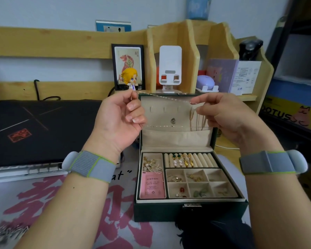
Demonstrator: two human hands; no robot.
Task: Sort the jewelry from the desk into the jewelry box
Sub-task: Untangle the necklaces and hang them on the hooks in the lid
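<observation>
A dark green jewelry box (190,212) stands open on the desk, its cream lid upright. Both my hands are raised in front of the lid, holding a thin silver necklace (164,98) stretched between them. My left hand (118,121) pinches one end at the lid's upper left. My right hand (224,115) pinches the other end near the lid's hooks, where gold chains (197,120) hang. A lower strand of the necklace sags across the lid with a small pendant (172,121). The tray holds rings in the roll slots (185,159), earrings in small compartments and a pink card (152,185).
A black laptop (41,128) and a white keyboard (25,172) lie at left. A yellow-haired figurine (129,76), a white phone stand (170,69) and a purple case (206,81) stand on the wooden shelf behind the box. A printed mat (70,203) covers the desk.
</observation>
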